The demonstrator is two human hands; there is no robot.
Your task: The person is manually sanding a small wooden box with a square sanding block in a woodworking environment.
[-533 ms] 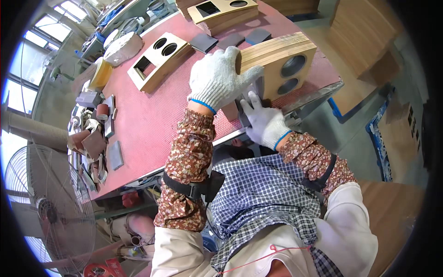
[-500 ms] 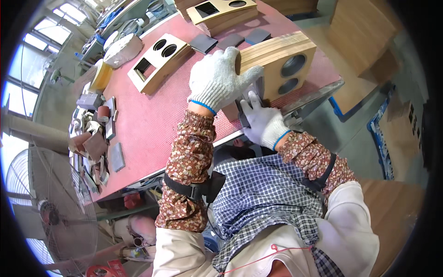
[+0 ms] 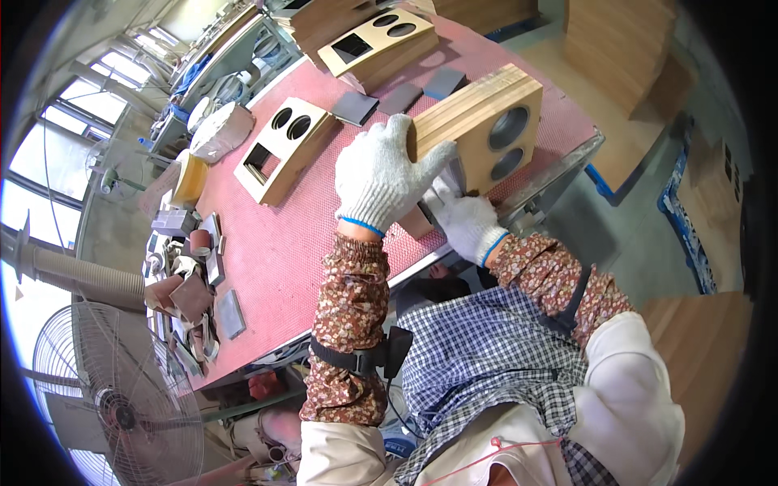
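Note:
A pale wooden speaker box (image 3: 478, 113) with two round holes rests on the table's right part. My gloved left hand (image 3: 385, 170) grips its near left corner, thumb along the edge and fingers on the top. Low against the box's near end, my gloved right hand (image 3: 468, 219) is closed on a grey sanding pad (image 3: 456, 174). Most of the pad is hidden by the glove and the box. Another speaker box (image 3: 281, 154), with two round holes and a rectangular opening, lies to the left.
The red table (image 3: 284, 267) also bears grey pads (image 3: 354, 108) behind the box and more speaker boxes (image 3: 379, 44) at the back. Scraps and blocks (image 3: 190, 296) crowd its left edge. A large fan (image 3: 121, 413) stands at lower left; blue-edged pallets (image 3: 681, 211) are on the right.
My right hand has slid forward and up along the near end of the box with the sanding pad. My left hand keeps its grip. The whole view has shifted slightly.

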